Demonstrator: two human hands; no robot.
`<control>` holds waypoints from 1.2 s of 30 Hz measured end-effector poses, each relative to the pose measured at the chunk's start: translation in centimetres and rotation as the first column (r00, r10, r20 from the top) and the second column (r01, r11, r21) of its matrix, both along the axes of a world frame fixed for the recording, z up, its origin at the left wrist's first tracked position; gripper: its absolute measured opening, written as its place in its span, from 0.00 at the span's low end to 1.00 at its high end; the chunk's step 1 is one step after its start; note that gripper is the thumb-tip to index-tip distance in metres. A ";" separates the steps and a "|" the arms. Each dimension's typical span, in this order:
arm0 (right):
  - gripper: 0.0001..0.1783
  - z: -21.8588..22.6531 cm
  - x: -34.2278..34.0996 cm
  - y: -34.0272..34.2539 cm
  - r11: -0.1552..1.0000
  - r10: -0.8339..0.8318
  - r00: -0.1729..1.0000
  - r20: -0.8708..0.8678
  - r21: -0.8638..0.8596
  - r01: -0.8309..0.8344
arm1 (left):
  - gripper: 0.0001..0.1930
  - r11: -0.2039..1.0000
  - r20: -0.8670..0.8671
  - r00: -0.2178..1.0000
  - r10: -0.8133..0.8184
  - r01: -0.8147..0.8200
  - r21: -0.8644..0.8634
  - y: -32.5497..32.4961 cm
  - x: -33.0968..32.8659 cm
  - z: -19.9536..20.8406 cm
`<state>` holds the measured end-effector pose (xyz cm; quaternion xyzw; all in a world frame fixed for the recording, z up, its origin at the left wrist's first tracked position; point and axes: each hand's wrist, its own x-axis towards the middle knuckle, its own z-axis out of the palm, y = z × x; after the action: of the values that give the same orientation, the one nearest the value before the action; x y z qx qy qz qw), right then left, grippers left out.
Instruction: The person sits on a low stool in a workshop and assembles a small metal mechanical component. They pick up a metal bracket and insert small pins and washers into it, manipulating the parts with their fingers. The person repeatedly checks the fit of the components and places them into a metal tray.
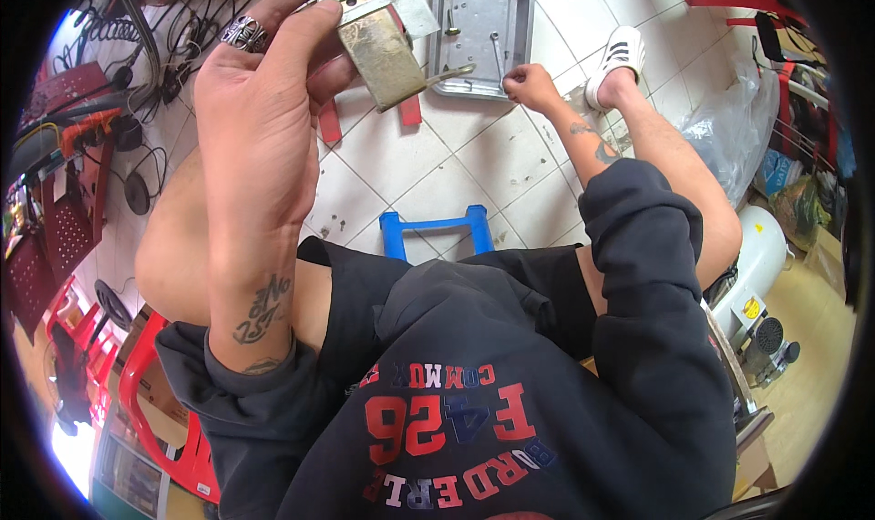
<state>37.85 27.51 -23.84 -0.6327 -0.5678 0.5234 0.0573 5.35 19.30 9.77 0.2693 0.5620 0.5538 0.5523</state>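
Observation:
My left hand (260, 110), a ring on one finger, is raised at the upper left and closed on a worn, brass-toned metal box-shaped part (383, 60). A thin curved lever (451, 72) sticks out of the part's lower right side. Farther right, my right hand (531, 87) is at the near edge of a grey metal tray (530, 28). Its fingers are pinched on the near end of a slim wrench (497, 53), whose other end lies over the tray. A bolt (451, 23) and several small pieces of hardware rest inside the tray.
Beneath the held part, red legs (329, 121) show on the tiled floor. A blue stool frame (436, 224) stands between my legs. Cables (191, 28) and a red chair (146, 383) are at left; plastic wrapping (729, 128) and a white tank (761, 256) at right.

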 end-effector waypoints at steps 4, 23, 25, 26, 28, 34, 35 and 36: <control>0.12 -1.9 -0.3 -0.4 0.991 0.071 0.991 0.113 0.103 -0.083 | 0.19 0.999 -0.043 0.999 0.024 -0.026 -0.044 0.5 -0.2 -0.4; 0.12 -6.3 -6.3 -1.5 0.977 0.078 0.905 0.418 0.149 -0.153 | 0.15 0.989 -0.034 0.994 0.103 -0.106 -0.104 1.6 0.7 -1.1; 0.11 -6.2 -5.2 -0.7 0.986 0.087 0.945 0.315 0.111 -0.127 | 0.16 0.993 -0.040 0.997 0.067 -0.070 -0.096 1.3 0.5 -1.4; 0.10 -5.8 -4.6 0.0 0.979 0.105 0.957 0.272 0.142 -0.148 | 0.17 0.995 -0.039 0.998 0.054 -0.057 -0.085 1.2 0.4 -1.3; 0.10 -4.8 -2.9 1.7 0.961 0.145 0.971 0.191 0.208 -0.184 | 0.18 0.994 0.008 0.996 0.092 -0.091 -0.054 1.4 0.8 -1.2; 0.14 6.5 1.3 11.6 0.950 0.196 0.978 0.078 0.232 -0.209 | 0.20 0.998 0.099 0.993 0.063 -0.065 0.016 1.4 1.4 -0.4; 0.12 10.3 0.4 12.9 0.939 0.218 0.969 0.114 0.245 -0.240 | 0.19 0.998 0.086 0.994 0.063 -0.063 -0.001 1.2 1.3 -0.6; 0.13 14.6 -0.8 13.5 0.891 0.295 0.932 0.209 0.293 -0.347 | 0.19 0.998 0.103 0.993 0.055 -0.055 -0.002 1.2 1.3 -0.7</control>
<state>37.02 41.03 -9.22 -0.5514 -0.7459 0.3726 0.0277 6.69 20.53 9.09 0.2251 0.5395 0.5823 0.5650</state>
